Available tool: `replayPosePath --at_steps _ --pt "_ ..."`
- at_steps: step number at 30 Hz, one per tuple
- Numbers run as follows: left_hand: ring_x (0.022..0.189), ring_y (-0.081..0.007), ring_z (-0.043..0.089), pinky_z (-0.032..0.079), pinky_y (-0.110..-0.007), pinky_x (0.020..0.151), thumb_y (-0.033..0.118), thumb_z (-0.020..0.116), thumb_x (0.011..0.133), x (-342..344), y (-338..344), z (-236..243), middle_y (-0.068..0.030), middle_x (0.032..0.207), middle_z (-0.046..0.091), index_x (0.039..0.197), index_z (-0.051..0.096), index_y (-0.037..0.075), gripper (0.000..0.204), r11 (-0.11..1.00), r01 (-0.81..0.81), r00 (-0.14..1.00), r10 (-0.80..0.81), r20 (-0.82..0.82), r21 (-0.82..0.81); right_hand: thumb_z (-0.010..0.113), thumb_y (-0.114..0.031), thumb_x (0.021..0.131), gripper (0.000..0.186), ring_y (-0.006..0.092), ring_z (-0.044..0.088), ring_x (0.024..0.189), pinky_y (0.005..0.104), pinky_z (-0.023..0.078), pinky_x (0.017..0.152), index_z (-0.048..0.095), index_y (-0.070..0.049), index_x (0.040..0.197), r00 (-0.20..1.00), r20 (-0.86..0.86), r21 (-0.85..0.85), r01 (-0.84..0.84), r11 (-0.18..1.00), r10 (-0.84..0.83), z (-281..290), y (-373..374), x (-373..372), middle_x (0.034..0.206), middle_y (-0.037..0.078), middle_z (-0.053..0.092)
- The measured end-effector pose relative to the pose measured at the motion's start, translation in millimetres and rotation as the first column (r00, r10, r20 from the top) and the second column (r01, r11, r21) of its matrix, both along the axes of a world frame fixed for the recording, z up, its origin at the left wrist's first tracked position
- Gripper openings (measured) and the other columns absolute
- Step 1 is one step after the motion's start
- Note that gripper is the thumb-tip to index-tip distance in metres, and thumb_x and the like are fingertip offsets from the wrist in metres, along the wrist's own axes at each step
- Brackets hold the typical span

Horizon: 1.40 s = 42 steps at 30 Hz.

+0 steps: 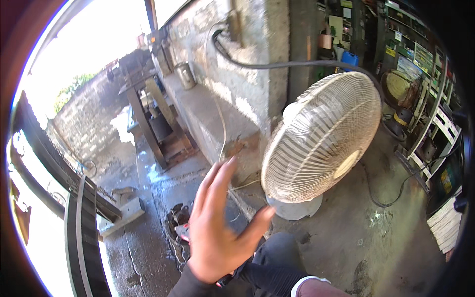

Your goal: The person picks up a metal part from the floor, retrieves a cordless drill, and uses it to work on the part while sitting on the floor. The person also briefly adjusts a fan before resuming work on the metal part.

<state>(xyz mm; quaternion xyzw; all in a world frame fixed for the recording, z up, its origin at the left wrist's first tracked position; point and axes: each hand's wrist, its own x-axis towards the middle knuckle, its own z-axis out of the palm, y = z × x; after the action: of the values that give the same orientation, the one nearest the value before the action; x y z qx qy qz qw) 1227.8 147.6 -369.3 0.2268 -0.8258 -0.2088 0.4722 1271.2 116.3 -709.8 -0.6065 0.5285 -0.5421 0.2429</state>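
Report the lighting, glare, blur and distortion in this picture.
Head view: outdoor background at upper left blown out to white; head view: shelving at upper right dim; head view: bluish-white glare on the ground left of centre; head view: left hand soft, perhaps from motion; head view: dark metal bars at lower left look bowed by the fisheye, corners black.

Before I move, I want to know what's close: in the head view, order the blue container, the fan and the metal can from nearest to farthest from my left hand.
1. Fan: nearest, just right of your left hand.
2. Metal can: ahead and to the left, on the ledge.
3. Blue container: farthest, in the background to the right.
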Motion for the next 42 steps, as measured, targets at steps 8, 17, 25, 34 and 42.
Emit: replayPosePath --at_steps 8,17,25,34,42 --pt "0.103 -0.0419 0.07 0.055 -0.047 0.094 0.055 0.078 0.085 -219.8 18.1 137.0 -0.0293 0.11 0.07 0.116 0.061 -0.014 0.078 0.832 0.12 0.969 0.021 0.246 -0.542 0.068 -0.027 0.086 0.041 0.0443 0.068 0.101 0.0505 0.055 0.087 0.065 -0.003 0.12 0.987 0.158 0.394 -0.064 0.917 0.001 -21.9 18.1 -7.0 0.106 0.022 0.072" --pt "0.116 -0.0306 0.069 0.047 -0.049 0.1 0.064 0.084 0.072 -307.0 33.5 145.4 -0.011 0.121 0.074 0.12 0.076 0.01 0.073 0.887 0.104 0.729 0.239 0.641 -0.449 0.065 -0.034 0.089 0.043 0.0466 0.066 0.111 0.0534 0.053 0.092 0.066 -0.008 0.123 0.739 -0.609 -0.029 0.342 0.939 -0.288 49.9 31.7 -25.0 0.117 0.024 0.071" --pt "0.102 -0.0397 0.071 0.055 -0.047 0.094 0.051 0.093 0.065 -275.3 13.1 134.0 -0.0246 0.101 0.073 0.096 0.077 -0.003 0.065 0.848 0.204 0.892 0.045 0.45 -0.489 0.066 -0.026 0.08 0.05 0.047 0.065 0.112 0.0529 0.051 0.096 0.061 -0.008 0.126 0.939 0.336 0.351 -0.196 0.915 0.072 85.4 25.9 -49.5 0.116 0.026 0.071" --pt "0.11 -0.0373 0.067 0.051 -0.045 0.1 0.047 0.098 0.053 -267.7 -28.4 139.3 -0.02 0.112 0.072 0.113 0.074 -0.001 0.081 0.686 0.581 0.807 -0.411 0.425 -0.438 0.07 -0.026 0.078 0.034 0.0411 0.069 0.104 0.0497 0.052 0.087 0.066 -0.009 0.107 0.948 0.315 0.5 -0.208 0.841 0.048 113.2 40.1 -60.2 0.1 0.019 0.074" --pt "0.134 -0.0372 0.055 0.039 -0.052 0.119 0.053 0.098 0.049 -264.5 -58.9 152.6 -0.018 0.135 0.066 0.124 0.073 0.006 0.092 0.514 0.76 0.647 -0.539 0.54 -0.397 0.07 -0.031 0.078 0.043 0.0391 0.071 0.093 0.0485 0.053 0.082 0.067 -0.011 0.116 0.957 0.289 0.562 -0.183 0.806 0.015 92.8 24.5 -55.0 0.096 0.019 0.074"
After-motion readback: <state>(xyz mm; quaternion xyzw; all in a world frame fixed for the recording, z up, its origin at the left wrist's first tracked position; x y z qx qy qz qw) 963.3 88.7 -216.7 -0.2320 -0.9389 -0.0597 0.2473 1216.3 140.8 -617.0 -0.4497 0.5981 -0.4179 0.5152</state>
